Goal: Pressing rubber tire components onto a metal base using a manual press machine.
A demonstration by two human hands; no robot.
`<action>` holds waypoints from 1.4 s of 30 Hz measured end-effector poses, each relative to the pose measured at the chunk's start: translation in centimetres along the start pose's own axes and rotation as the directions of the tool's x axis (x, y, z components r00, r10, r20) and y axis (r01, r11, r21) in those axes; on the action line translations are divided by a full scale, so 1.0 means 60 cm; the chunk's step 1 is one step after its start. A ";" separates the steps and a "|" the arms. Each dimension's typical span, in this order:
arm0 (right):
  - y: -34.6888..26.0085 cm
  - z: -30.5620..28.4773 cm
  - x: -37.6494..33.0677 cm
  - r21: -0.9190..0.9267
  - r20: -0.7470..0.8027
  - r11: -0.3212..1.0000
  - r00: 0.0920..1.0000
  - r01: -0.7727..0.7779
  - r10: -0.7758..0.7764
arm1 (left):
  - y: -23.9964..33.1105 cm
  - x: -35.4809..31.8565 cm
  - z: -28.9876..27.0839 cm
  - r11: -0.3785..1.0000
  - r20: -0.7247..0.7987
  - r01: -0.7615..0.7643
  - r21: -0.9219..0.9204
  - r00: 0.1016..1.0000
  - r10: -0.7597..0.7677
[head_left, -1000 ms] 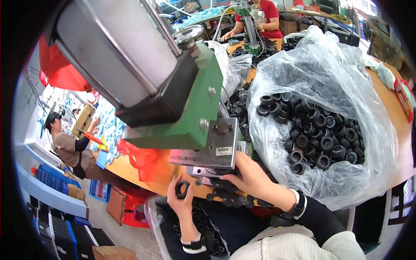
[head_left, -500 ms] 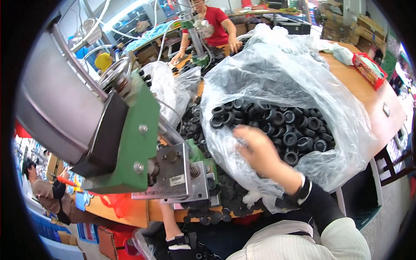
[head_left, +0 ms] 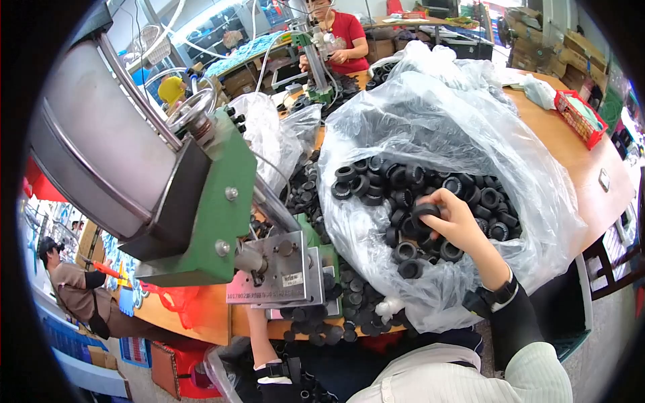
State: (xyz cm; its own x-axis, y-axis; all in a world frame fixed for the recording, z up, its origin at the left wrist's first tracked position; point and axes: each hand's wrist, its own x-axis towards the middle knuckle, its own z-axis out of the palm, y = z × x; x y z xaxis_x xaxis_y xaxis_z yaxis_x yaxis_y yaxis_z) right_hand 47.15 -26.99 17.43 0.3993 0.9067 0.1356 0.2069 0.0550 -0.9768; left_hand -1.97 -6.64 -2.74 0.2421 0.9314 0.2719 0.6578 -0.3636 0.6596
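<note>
Right hand sits inside the clear bag on the table, fingers closed on a black ring atop the heap. Left hand is hidden under the green press; grip unclear.

The bag is thin, glossy, crinkled clear plastic. Rings look matt black rubber. Green-painted metal press, wooden table

A small factory workshop — green press machine bolted over an orange workbench, clear plastic bags heaped with black rubber rings, cardboard boxes behind, other workers at similar stations — assembly-line clutter throughout.
</note>
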 end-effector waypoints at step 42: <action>0.029 0.153 -0.006 -0.578 0.048 0.717 0.894 0.389 -0.446 | 0.128 -0.024 0.023 0.869 -0.084 0.058 -0.491 0.990 -0.113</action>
State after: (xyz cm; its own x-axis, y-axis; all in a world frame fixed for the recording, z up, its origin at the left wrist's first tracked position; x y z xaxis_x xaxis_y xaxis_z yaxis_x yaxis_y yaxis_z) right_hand 39.14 -23.40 14.15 0.2219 0.8058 0.5490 0.8199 0.1505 -0.5523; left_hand 3.73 -10.72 1.00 0.1053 0.9616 0.2536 0.2357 -0.2718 0.9330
